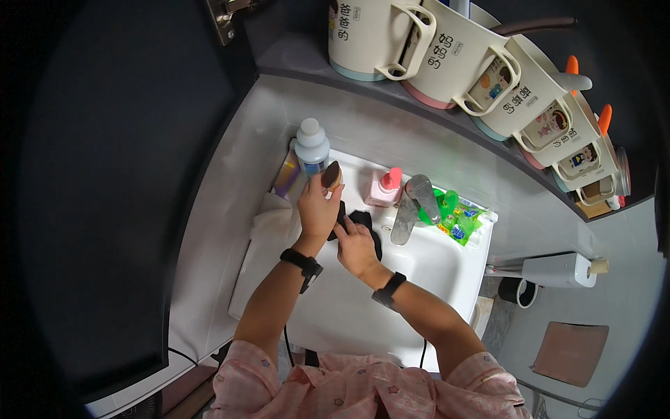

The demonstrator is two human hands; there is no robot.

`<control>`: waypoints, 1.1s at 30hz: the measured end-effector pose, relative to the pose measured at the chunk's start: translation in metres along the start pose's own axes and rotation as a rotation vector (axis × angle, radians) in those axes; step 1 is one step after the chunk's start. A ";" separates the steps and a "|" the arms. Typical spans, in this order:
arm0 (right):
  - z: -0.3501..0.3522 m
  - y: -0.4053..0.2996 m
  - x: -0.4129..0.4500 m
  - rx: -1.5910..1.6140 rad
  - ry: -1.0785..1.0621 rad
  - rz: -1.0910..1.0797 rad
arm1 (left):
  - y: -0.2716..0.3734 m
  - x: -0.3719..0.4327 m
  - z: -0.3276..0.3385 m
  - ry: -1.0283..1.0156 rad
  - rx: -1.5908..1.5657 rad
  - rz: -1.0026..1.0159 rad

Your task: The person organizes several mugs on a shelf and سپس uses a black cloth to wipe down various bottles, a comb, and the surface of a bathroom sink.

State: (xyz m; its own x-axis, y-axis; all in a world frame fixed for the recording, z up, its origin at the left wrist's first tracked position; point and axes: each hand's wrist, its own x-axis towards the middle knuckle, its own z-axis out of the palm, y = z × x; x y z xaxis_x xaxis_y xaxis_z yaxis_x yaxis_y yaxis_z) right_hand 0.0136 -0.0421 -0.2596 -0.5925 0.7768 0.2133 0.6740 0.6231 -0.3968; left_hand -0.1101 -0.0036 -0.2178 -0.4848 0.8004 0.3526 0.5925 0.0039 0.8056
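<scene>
My left hand (319, 209) is raised at the back left of a white washbasin (314, 314), its fingers around a small brush-like thing (332, 175) with a dark brown face and a tan edge. Its exact kind is hard to tell. Beside it, lower and to the right, my right hand (358, 249) has its fingers on a piece of black cloth (374, 238) lying at the basin's back rim. Part of the cloth is hidden under the fingers. Just behind my left hand stands a pale blue bottle (312, 144) with a white cap.
A pink pump bottle (382, 191) stands beside the metal faucet (408, 214). Green packets (460, 222) lie at the back right corner. White cups (450, 57) line a dark shelf overhead. A dark cabinet door (104, 209) hangs at left, a white cloth (272, 214) below the bottle.
</scene>
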 end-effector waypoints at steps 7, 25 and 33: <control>-0.042 0.004 0.007 0.305 -0.180 0.324 | -0.016 0.007 0.031 0.031 0.351 0.042; -0.022 -0.003 0.062 0.411 -0.363 0.437 | -0.022 0.010 0.012 -0.091 0.305 -0.025; -0.046 0.009 -0.045 0.589 -0.108 0.286 | 0.032 -0.021 0.007 -0.393 0.057 0.201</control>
State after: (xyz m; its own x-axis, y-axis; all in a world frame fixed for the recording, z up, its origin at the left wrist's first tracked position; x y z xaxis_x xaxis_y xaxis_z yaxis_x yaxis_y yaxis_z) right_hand 0.0670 -0.0674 -0.2319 -0.4874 0.8717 -0.0513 0.4758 0.2159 -0.8527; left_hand -0.0763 -0.0157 -0.2027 -0.0818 0.9556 0.2832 0.6897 -0.1508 0.7082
